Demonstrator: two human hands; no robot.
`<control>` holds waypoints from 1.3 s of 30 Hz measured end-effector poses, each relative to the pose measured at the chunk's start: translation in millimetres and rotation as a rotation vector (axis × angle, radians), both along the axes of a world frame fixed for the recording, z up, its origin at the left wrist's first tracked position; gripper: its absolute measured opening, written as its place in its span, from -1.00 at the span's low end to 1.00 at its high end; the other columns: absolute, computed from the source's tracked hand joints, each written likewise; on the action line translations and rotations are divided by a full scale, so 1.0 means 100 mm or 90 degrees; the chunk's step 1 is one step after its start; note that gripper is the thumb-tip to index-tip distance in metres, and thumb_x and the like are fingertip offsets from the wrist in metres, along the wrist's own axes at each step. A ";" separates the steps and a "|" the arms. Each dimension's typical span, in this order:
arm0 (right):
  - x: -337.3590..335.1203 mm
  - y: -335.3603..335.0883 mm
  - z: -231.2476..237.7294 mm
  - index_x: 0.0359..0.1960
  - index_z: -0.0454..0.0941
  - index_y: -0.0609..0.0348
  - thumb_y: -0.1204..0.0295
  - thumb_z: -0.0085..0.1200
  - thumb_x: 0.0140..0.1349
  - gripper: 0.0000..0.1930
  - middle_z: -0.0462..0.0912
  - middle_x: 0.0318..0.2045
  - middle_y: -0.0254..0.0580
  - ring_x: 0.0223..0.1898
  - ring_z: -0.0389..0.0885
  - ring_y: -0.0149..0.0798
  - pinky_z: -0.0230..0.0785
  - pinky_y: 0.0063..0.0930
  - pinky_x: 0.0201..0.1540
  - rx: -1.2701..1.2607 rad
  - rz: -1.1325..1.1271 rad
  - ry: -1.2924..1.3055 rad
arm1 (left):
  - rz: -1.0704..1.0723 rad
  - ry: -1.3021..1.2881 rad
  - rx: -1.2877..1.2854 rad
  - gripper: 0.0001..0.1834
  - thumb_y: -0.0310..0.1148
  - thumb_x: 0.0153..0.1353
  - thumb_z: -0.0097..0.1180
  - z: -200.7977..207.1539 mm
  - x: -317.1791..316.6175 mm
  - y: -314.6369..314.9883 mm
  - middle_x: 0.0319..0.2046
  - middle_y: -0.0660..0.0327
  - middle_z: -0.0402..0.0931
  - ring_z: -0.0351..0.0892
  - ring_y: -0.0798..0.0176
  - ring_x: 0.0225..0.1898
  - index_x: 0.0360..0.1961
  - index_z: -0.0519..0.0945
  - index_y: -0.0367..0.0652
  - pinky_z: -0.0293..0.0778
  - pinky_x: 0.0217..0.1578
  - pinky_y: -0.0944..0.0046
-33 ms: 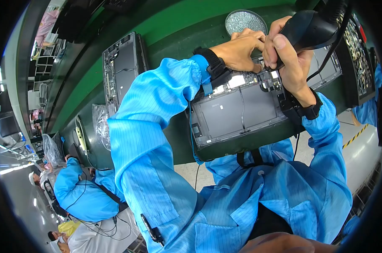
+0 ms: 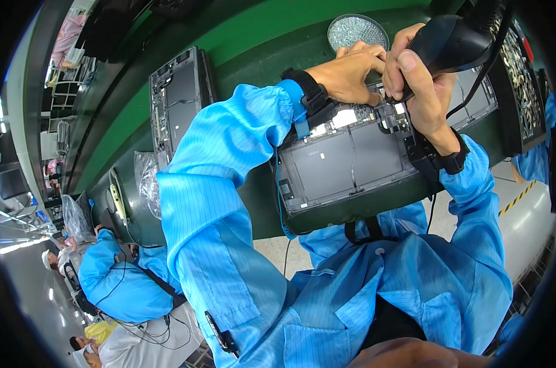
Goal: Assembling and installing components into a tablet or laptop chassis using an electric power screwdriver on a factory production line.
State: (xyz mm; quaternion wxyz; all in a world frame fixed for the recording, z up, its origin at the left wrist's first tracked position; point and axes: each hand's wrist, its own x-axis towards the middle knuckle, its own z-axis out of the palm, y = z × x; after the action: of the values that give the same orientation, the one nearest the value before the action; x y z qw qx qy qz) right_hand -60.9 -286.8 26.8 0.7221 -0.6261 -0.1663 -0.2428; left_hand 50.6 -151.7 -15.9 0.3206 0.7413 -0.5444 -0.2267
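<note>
An opened laptop base [image 2: 351,162] lies on the dark green bench before me, its inner board and grey battery exposed. My right hand [image 2: 420,86] wraps round a black electric screwdriver [image 2: 446,46], whose lower end points down at the board near the laptop's far edge. Right beside it, my left hand [image 2: 351,73] bends over that far edge with fingers curled and thumb low against the board. The right hand hides the left fingertips, so whatever they pinch does not show. The screwdriver's tip is hidden too.
A round dish of small shiny screws [image 2: 357,34] stands beyond my hands. Another opened laptop base [image 2: 178,98] lies at the left, a further one [image 2: 474,95] at the right beside a black tray of parts [image 2: 520,92]. Clear plastic wrap [image 2: 146,184] and a yellow-green tool [image 2: 117,196] lie left.
</note>
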 end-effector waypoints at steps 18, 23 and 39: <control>0.02 0.02 -0.01 -0.42 0.51 0.21 0.38 0.16 0.43 -0.75 0.40 -0.70 -0.46 -0.68 0.31 -0.57 0.15 -0.63 -0.55 -0.009 0.012 -0.003 | -0.004 0.013 -0.018 -0.43 -0.21 -0.07 0.48 -0.02 0.01 -0.02 0.10 0.22 0.47 0.23 -0.08 0.30 0.05 0.65 0.01 0.06 0.33 -0.16; 0.02 0.02 -0.02 -0.45 0.50 0.20 0.39 0.17 0.42 -0.74 0.41 -0.68 -0.45 -0.68 0.31 -0.57 0.13 -0.61 -0.59 0.021 0.022 0.014 | 0.012 -0.011 -0.010 -0.38 -0.22 -0.06 0.48 0.01 -0.02 -0.01 0.10 0.23 0.47 0.23 -0.09 0.31 0.10 0.61 0.01 0.06 0.34 -0.16; -0.46 -0.48 0.49 -0.05 0.54 0.34 0.24 0.12 0.47 -0.67 0.45 -0.63 -0.34 -0.62 0.38 -0.50 0.30 -0.55 -0.49 0.047 -0.103 0.032 | 0.072 -0.154 -0.178 -0.72 -0.53 0.09 0.31 0.52 -0.24 0.34 -0.04 0.12 0.67 0.56 0.01 0.11 -0.12 0.70 -0.20 0.40 0.24 0.05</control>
State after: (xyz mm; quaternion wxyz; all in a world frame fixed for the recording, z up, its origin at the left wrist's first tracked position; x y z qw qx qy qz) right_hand -107.1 -334.6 75.6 0.7264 -0.6166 -0.0878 -0.2904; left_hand 27.0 -117.3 36.2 0.3650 0.7410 -0.5622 -0.0400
